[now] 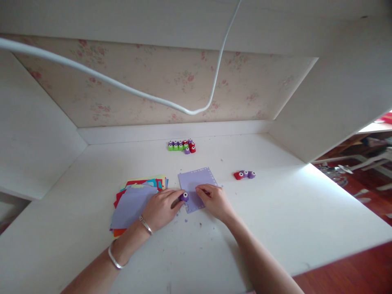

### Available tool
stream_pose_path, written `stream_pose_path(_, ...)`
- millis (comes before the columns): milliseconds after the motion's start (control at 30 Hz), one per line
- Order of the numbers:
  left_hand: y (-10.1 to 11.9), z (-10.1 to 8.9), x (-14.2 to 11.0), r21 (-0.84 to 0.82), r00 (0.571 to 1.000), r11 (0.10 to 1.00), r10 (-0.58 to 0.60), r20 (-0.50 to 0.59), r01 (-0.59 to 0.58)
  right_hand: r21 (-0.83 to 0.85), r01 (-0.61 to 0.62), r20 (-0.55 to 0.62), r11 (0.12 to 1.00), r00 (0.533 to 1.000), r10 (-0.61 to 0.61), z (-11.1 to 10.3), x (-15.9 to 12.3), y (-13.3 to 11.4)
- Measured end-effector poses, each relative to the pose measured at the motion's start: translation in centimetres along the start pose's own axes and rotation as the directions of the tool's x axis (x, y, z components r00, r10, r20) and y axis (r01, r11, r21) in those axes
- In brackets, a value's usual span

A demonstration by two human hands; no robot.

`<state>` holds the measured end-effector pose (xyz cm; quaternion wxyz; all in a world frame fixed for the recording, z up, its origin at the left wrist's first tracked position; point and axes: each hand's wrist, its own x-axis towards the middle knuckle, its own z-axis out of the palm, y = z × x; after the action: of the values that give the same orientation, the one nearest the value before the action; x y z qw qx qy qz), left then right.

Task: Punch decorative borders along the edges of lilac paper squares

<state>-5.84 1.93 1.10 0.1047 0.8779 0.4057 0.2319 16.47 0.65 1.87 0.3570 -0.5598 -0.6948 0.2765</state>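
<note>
A purple sheet of paper (196, 179) lies on the white desk, with small holes along its edges. My left hand (163, 208) is closed on a small purple paper punch (184, 197) with a white, eye-like button, at the sheet's left edge. Over the sheet's right side, my right hand (216, 200) has its fingers bent and drawn together against the paper; its fingertips are partly hidden. Tiny purple paper bits (185, 221) are scattered on the desk near the sheet's lower edge.
A stack of coloured paper (131, 206) lies at the left, partly under my left forearm. Several green, purple and red punches (181, 147) stand grouped at the back. Three more punches (245, 174) sit to the right. A white cable (137, 94) hangs across the upper view.
</note>
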Motion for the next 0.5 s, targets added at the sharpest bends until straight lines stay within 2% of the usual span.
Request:
stream_pose_path(167,0.4,-1.0,0.0,-0.082,0.999,0.997,-0.006,0.033,0.008,-0.011,0.016,-0.004,1.000,1.000,-0.016,-0.3,-0.1,-0.2)
stream_pose_path(233,0.7,-1.7,0.3,-0.123,0.999,0.991,-0.044,0.031,0.048,-0.014,0.015,-0.006,1.000,1.000,-0.016,-0.4,-0.1,-0.2)
stream_pose_path(367,1.1,-2.6,1.6,-0.256,0.964,0.930,-0.254,0.078,0.265,-0.014,0.029,-0.012,0.999,0.999,-0.030,-0.4,-0.1,-0.2)
stream_pose_path(500,1.3,-2.3,2.7,-0.401,0.905,0.812,-0.353,0.239,0.423,-0.016,0.059,-0.041,0.998,0.997,-0.060,-0.7,-0.1,-0.1)
